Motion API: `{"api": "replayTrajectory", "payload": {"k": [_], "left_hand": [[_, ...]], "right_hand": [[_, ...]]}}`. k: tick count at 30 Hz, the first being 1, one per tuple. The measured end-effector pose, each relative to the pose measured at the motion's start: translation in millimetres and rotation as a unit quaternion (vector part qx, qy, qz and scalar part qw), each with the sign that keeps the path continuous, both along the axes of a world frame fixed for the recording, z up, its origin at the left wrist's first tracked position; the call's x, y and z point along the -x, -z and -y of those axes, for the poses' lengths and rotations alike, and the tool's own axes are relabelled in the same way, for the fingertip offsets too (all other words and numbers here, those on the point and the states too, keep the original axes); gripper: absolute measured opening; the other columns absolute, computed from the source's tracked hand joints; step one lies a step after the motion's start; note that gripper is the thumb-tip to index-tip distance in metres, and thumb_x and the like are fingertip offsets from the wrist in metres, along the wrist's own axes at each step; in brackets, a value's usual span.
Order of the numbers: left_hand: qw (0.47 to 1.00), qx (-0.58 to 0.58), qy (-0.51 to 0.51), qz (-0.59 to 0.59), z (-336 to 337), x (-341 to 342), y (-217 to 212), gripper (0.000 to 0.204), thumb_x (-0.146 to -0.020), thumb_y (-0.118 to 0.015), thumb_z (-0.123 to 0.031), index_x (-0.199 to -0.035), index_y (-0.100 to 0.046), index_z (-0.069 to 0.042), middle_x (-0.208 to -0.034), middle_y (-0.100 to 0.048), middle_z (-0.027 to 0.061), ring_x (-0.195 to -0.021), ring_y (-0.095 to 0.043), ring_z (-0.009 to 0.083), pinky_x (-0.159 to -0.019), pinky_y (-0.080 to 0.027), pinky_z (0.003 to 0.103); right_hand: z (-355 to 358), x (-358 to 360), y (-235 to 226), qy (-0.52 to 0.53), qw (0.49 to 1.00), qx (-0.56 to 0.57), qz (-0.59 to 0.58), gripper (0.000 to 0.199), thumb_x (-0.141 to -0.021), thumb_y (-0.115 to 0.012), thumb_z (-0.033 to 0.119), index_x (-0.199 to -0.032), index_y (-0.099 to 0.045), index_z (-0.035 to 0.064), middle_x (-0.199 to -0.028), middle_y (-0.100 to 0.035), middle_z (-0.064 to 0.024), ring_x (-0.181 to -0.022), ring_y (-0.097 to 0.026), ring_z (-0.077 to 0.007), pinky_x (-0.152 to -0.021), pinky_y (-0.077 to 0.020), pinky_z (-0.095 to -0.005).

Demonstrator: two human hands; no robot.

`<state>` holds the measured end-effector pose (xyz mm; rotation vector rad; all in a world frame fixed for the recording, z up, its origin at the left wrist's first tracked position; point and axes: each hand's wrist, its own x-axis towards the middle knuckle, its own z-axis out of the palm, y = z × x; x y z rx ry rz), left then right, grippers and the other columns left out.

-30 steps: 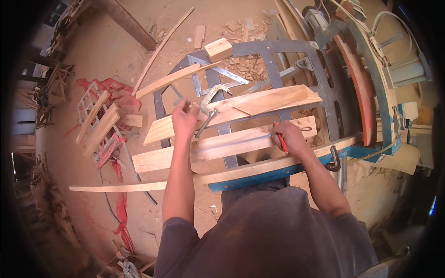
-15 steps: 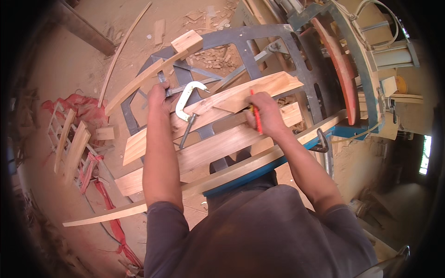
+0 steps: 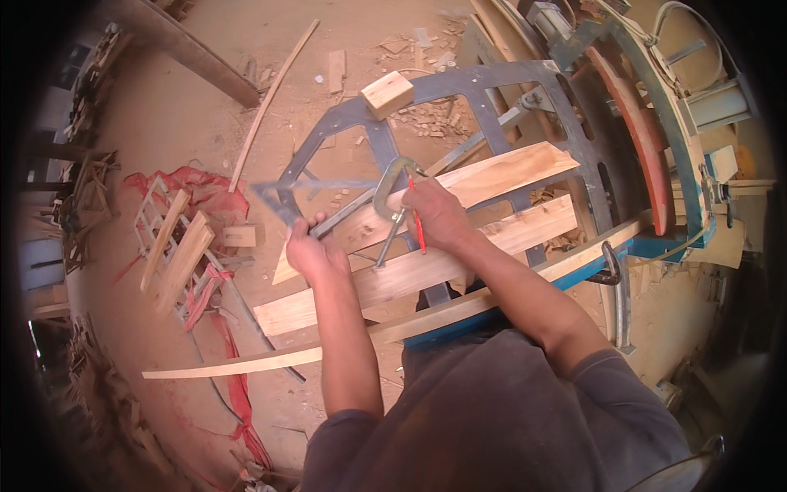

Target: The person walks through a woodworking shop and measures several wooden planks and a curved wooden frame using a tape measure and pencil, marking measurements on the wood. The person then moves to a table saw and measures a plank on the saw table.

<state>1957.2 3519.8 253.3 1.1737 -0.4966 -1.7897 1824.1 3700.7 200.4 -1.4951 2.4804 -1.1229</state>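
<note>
My left hand [image 3: 317,250] is closed on a grey metal triangular square [image 3: 320,182], whose far end is blurred. The square is raised over the left part of the upper light wooden board [image 3: 508,174]. My right hand [image 3: 438,211] grips a red pencil [image 3: 419,221] that points up and down between the fingers. Right beside that hand, and partly behind it, is a pale green C-clamp [image 3: 382,197]; whether the fingers touch it I cannot tell. Its screw reaches down toward the lower wooden board [image 3: 525,225]. Both boards lie slanting across a grey metal frame [image 3: 484,78].
Nearest my body, a long curved wooden strip [image 3: 246,363] runs along a blue edge, with a dark clamp [image 3: 608,264] on its right. A wooden block [image 3: 387,94] sits on the frame's far edge. A red curved piece [image 3: 635,135] stands right. Offcuts [image 3: 184,254] lean left.
My right hand has moved left along the board to the clamp, keeping the pencil. My left hand has drawn the square nearer. A curved strip beneath the block no longer shows. The view has shifted.
</note>
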Motion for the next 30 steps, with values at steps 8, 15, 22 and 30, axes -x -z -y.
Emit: {"api": "replayTrajectory", "payload": {"k": [8,15,22,30], "left_hand": [[0.937,0.340,0.011,0.080,-6.3,-76.3,-84.8,0.014,-0.099,-0.062,-0.003,-0.110,-0.057,0.003,-0.105,-0.058,0.0113,-0.087,-0.058,0.0173,-0.087,-0.049,0.033],[0.819,0.502,0.152,0.234,-77.2,-87.3,-89.1,0.051,-0.098,-0.070,0.004,-0.145,-0.052,0.010,-0.122,-0.068,0.0165,-0.102,-0.066,0.0207,-0.090,-0.055,0.033],[0.601,0.651,0.369,0.281,-187.1,-42.1,-32.6,0.032,-0.085,-0.065,0.012,-0.116,-0.068,0.006,-0.107,-0.071,0.0217,-0.099,-0.069,0.0379,-0.088,-0.056,0.045],[0.487,0.655,0.541,0.203,-269.9,21.4,0.9,0.034,-0.082,-0.063,0.015,-0.113,-0.067,0.002,-0.104,-0.069,0.0166,-0.094,-0.060,0.0377,-0.080,-0.052,0.046]], "right_hand": [[64.4,-47.6,1.5,-0.105,0.994,0.027,0.004,0.038,-0.074,-0.078,0.014,-0.109,-0.069,0.0062,-0.112,-0.065,-0.0134,-0.108,-0.062,-0.0354,-0.093,-0.0503,-0.0477],[75.8,-64.5,-22.9,-0.156,0.985,-0.073,0.010,0.038,-0.079,-0.080,0.024,-0.113,-0.071,0.0080,-0.120,-0.066,-0.0113,-0.121,-0.058,-0.0301,-0.105,-0.0420,-0.0466],[-113.8,-8.9,30.6,0.172,0.938,0.166,0.251,0.025,-0.082,-0.073,0.008,-0.107,-0.071,0.0073,-0.107,-0.069,-0.0138,-0.107,-0.064,-0.0336,-0.095,-0.0514,-0.0420],[-259.3,111.6,5.6,0.247,0.957,0.087,-0.124,0.024,-0.079,-0.067,0.006,-0.103,-0.069,0.0082,-0.104,-0.070,-0.0143,-0.100,-0.066,-0.0371,-0.089,-0.0506,-0.0486]]}}
